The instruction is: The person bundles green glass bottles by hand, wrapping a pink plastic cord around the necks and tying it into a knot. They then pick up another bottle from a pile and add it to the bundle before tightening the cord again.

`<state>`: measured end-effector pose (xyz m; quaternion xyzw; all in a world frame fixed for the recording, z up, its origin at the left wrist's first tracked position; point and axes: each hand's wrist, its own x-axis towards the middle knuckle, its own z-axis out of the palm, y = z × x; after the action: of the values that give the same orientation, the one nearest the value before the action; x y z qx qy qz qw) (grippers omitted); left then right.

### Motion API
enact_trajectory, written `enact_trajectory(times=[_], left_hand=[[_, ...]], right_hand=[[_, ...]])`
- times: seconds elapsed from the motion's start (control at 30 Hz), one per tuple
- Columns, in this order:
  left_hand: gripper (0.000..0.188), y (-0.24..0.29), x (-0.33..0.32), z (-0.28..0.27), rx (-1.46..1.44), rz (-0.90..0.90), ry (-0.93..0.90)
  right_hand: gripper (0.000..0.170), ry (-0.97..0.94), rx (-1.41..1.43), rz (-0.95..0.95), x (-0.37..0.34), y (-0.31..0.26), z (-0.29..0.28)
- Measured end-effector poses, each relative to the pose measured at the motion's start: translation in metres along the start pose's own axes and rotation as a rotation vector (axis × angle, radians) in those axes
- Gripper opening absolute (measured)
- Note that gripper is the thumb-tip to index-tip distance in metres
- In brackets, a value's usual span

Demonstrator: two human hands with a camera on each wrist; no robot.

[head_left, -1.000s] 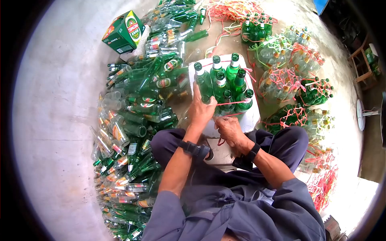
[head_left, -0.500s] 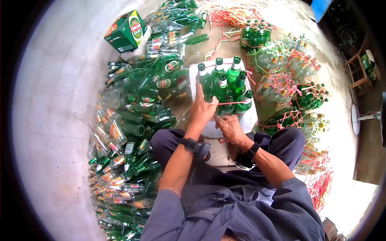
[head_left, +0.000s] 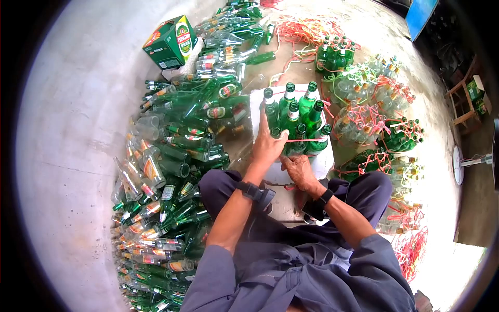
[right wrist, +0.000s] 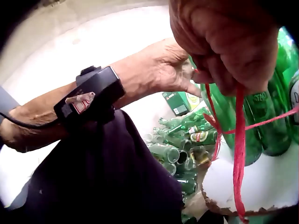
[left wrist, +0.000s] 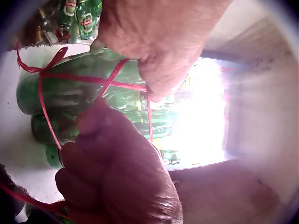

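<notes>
Left hand [head_left: 267, 148] curls round a green bottle [head_left: 272, 111]; right hand [head_left: 302, 173], fingers tightly curled, grips red twine [right wrist: 239, 154] (bright stuff!).

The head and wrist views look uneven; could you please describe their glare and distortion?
Left wrist: white glare beside the green glass bottles; head: fisheye bending, black corners, blown-out patch lower right; right wrist: pale background overexposed, dark trouser leg nearly black.

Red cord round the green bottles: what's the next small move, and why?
Probably draw the red cord snug with the right hand, bracing the green bottles with the left. The cord wraps them and crosses itself, the right hand grips it close by, and the left hand already holds the bottles' near left side.
</notes>
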<state>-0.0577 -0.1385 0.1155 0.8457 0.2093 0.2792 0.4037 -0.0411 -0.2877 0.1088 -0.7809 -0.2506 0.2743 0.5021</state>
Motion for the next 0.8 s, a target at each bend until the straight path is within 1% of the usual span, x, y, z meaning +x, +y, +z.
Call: enact_trajectory(times=[0.07,0.1,0.13,0.17,0.23,0.27,0.3,0.33,0.37,0.4,0.43,0.5,0.53,0.6,0.63,0.67,0.73,0.77,0.8], left_hand=[[0.103,0.003,0.001,-0.006,-0.228,0.012,-0.109],[0.106,0.002,0.001,-0.004,-0.214,-0.018,-0.086],[0.106,0.000,0.001,-0.003,-0.212,-0.012,-0.090],[0.105,-0.004,0.002,-0.002,-0.221,0.004,-0.094],[0.104,-0.004,0.001,-0.002,-0.226,0.018,-0.105],[0.103,-0.004,0.000,-0.001,-0.184,0.040,-0.071],[0.101,0.000,-0.001,-0.002,-0.142,0.062,-0.036],[0.101,0.003,-0.001,-0.003,-0.138,0.060,-0.042],[0.098,0.006,-0.002,-0.004,-0.012,0.137,0.009],[0.095,0.010,-0.002,-0.006,0.115,0.213,0.059],[0.095,0.013,-0.001,-0.007,0.118,0.210,0.051],[0.081,0.017,0.004,-0.008,0.024,0.183,0.013],[0.081,0.019,0.007,-0.007,0.028,0.180,0.006],[0.067,0.021,0.012,-0.003,0.143,0.230,0.021],[0.058,0.017,0.016,0.002,0.074,0.165,0.038],[0.058,0.014,0.020,0.004,-0.024,0.099,0.009],[0.059,0.012,0.021,0.002,-0.030,0.083,-0.023],[0.063,0.011,0.022,0.003,0.018,0.095,-0.015],[0.063,0.011,0.022,0.004,0.021,0.091,-0.020]], right_hand=[[0.044,0.020,0.007,-0.010,0.004,0.009,0.007],[0.044,0.020,0.026,0.053,0.007,0.013,0.010],[0.045,0.021,0.046,0.117,0.010,0.017,0.012],[0.045,0.026,0.052,0.116,0.013,0.022,0.013],[0.043,0.045,0.000,0.022,0.014,0.028,0.014],[0.043,0.047,0.007,0.025,0.016,0.033,0.015],[0.045,0.030,0.007,-0.005,0.018,0.034,0.014],[0.048,0.014,0.006,-0.033,0.020,0.035,0.014],[0.048,0.013,0.012,-0.027,0.019,0.037,0.014],[0.048,-0.015,0.080,0.083,0.016,0.024,0.011],[0.048,-0.043,0.147,0.192,0.015,0.017,0.010],[0.047,-0.055,0.187,0.202,0.016,0.021,0.011],[0.046,-0.067,0.220,0.206,0.016,0.023,0.012],[0.044,-0.070,0.233,0.238,0.011,0.019,0.012],[0.042,-0.071,0.239,0.265,0.008,0.015,0.011],[0.042,-0.070,0.245,0.271,0.005,0.012,0.012],[0.032,-0.071,0.296,0.181,-0.002,0.011,0.014],[0.024,-0.003,-0.101,-0.341,0.001,0.031,0.021],[0.024,-0.005,-0.097,-0.336,-0.002,0.026,0.021]])
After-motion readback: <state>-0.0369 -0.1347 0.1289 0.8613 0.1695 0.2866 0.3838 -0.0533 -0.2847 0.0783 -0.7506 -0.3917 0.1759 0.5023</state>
